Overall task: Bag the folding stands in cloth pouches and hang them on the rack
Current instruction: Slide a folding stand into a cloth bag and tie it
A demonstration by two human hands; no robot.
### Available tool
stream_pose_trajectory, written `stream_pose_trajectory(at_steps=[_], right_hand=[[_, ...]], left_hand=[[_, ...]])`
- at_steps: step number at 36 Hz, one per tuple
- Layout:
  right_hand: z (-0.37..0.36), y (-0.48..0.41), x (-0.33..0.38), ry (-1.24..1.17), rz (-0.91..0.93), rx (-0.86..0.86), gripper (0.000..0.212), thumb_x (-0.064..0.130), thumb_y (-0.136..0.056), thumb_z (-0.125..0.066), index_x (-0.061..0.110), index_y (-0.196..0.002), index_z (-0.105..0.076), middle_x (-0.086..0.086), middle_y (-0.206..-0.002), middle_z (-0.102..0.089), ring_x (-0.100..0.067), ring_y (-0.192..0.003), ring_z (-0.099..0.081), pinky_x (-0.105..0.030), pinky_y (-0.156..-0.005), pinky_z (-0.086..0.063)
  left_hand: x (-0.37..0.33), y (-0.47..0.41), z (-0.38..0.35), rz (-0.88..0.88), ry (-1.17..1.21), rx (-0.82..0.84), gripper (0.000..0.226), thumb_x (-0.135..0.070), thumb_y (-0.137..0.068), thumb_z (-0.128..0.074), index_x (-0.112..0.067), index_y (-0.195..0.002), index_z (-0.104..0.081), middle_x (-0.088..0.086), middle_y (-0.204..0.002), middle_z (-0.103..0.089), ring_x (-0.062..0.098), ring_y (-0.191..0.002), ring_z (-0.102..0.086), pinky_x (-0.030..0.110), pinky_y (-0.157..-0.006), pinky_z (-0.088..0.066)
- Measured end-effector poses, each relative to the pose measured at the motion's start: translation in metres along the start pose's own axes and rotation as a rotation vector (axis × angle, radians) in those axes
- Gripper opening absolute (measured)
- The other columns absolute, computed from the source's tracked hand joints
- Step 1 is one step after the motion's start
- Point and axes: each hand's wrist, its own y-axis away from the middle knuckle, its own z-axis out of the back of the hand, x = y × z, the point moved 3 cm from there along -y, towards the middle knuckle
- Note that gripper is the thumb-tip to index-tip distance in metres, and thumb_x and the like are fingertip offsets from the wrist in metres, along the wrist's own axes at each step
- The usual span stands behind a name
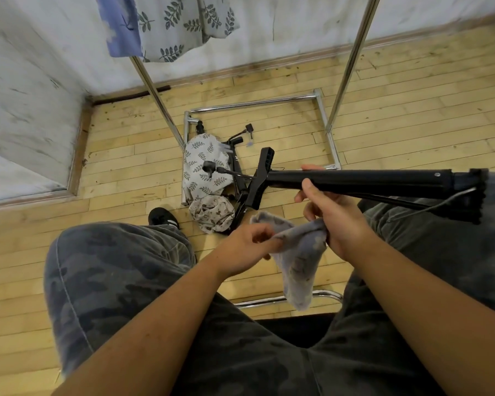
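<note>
In front of the shiny metal rack [352,61], the left hand [249,241] pinches one grey cloth pouch [297,261] and the right hand [336,217] curls its fingers round one black folding stand [369,181].

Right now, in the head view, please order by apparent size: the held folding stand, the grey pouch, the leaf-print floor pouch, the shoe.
1. black folding stand.
2. grey pouch and leaf-print floor pouch: alike; the grey one is nearer, so unranked.
3. black shoe, partly hidden.
</note>
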Motion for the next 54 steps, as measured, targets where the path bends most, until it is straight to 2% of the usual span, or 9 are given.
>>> stream_pose_trajectory(at_steps=[5, 8, 11, 14, 24, 41, 45, 50, 54], right_hand=[[0.009, -0.003, 0.001, -0.02, 0.002, -0.091, 0.023, 0.024, -0.098, -0.067, 0.033, -0.118, -0.074, -0.004, -0.079, -0.058, -0.014, -0.065, -0.047, -0.027, -0.062, -0.04], [0.012, -0.005, 0.001, -0.043, -0.01, -0.146, 0.019, 0.024, -0.095, -0.069, 0.03, -0.111, -0.078, -0.001, -0.07, -0.051, -0.014, -0.062, -0.045, -0.027, -0.058, -0.038], [0.014, -0.005, 0.001, -0.021, -0.053, -0.2, 0.022, 0.038, -0.088, -0.077, 0.023, -0.103, -0.078, 0.001, -0.063, -0.048, -0.013, -0.056, -0.042, -0.028, -0.053, -0.034], [0.015, -0.005, -0.002, 0.025, -0.078, -0.202, 0.041, 0.047, -0.082, -0.078, 0.015, -0.106, -0.074, 0.001, -0.058, -0.045, -0.013, -0.052, -0.04, -0.029, -0.048, -0.03], [0.013, -0.003, 0.002, -0.052, -0.046, -0.14, 0.023, 0.033, -0.093, -0.063, 0.024, -0.106, -0.079, -0.004, -0.061, -0.042, -0.016, -0.056, -0.038, -0.033, -0.054, -0.027], [0.009, 0.001, 0.005, 0.186, 0.049, -0.025, 0.006, 0.023, -0.084, -0.068, 0.022, -0.086, -0.062, 0.001, -0.064, -0.043, -0.013, -0.06, -0.043, -0.032, -0.058, -0.04], [0.002, 0.002, 0.007, 0.398, 0.096, 0.035, 0.013, 0.025, -0.083, -0.071, 0.02, -0.085, -0.059, 0.007, -0.063, -0.053, -0.016, -0.066, -0.053, -0.039, -0.069, -0.044], [-0.013, 0.008, 0.01, 0.608, 0.156, 0.186, 0.015, 0.014, -0.084, -0.075, 0.016, -0.089, -0.061, -0.007, -0.087, -0.067, -0.021, -0.086, -0.067, -0.04, -0.079, -0.06], [-0.018, 0.008, 0.002, 0.802, 0.201, 0.265, 0.018, 0.018, -0.082, -0.076, 0.016, -0.087, -0.059, -0.012, -0.082, -0.064, -0.025, -0.076, -0.064, -0.047, -0.067, -0.057]], left_hand=[[0.015, 0.004, 0.005, 0.226, -0.318, 0.036, 0.056, -0.062, -0.106, -0.029, -0.026, -0.09, -0.07, -0.002, -0.086, -0.072, 0.013, -0.071, -0.067, 0.032, -0.065, -0.05], [0.026, 0.0, 0.01, 0.202, -0.446, -0.031, 0.04, -0.047, -0.107, -0.044, -0.025, -0.086, -0.069, 0.002, -0.077, -0.067, 0.017, -0.067, -0.061, 0.033, -0.061, -0.05], [0.026, -0.001, 0.017, 0.188, -0.369, -0.083, 0.015, -0.031, -0.101, -0.057, -0.03, -0.114, -0.063, -0.004, -0.096, -0.072, 0.009, -0.073, -0.067, 0.016, -0.053, -0.049], [0.024, 0.001, 0.02, 0.195, -0.29, -0.072, 0.036, -0.021, -0.095, -0.06, -0.034, -0.128, -0.054, -0.001, -0.099, -0.075, 0.002, -0.061, -0.064, 0.012, -0.051, -0.046], [0.023, 0.001, 0.028, 0.207, -0.101, -0.161, 0.048, -0.013, -0.088, -0.065, -0.035, -0.129, -0.052, 0.01, -0.096, -0.072, 0.03, -0.083, -0.067, 0.048, -0.077, -0.055], [0.027, 0.002, 0.035, 0.348, 0.072, -0.277, 0.054, -0.056, -0.064, -0.061, -0.048, -0.117, -0.061, -0.011, -0.122, -0.065, 0.019, -0.087, -0.066, 0.039, -0.08, -0.058], [0.016, 0.006, 0.036, 0.286, -0.02, -0.322, 0.045, -0.036, -0.086, -0.065, -0.038, -0.131, -0.059, -0.012, -0.124, -0.065, 0.011, -0.103, -0.063, 0.036, -0.092, -0.055], [0.009, 0.005, 0.038, 0.193, -0.033, -0.361, 0.034, -0.009, -0.093, -0.069, -0.041, -0.093, -0.058, -0.018, -0.095, -0.068, -0.006, -0.079, -0.063, 0.01, -0.067, -0.049], [0.01, 0.005, 0.04, 0.17, -0.136, -0.362, 0.033, -0.004, -0.091, -0.064, -0.037, -0.09, -0.058, -0.01, -0.08, -0.068, -0.002, -0.063, -0.059, 0.017, -0.057, -0.046]])
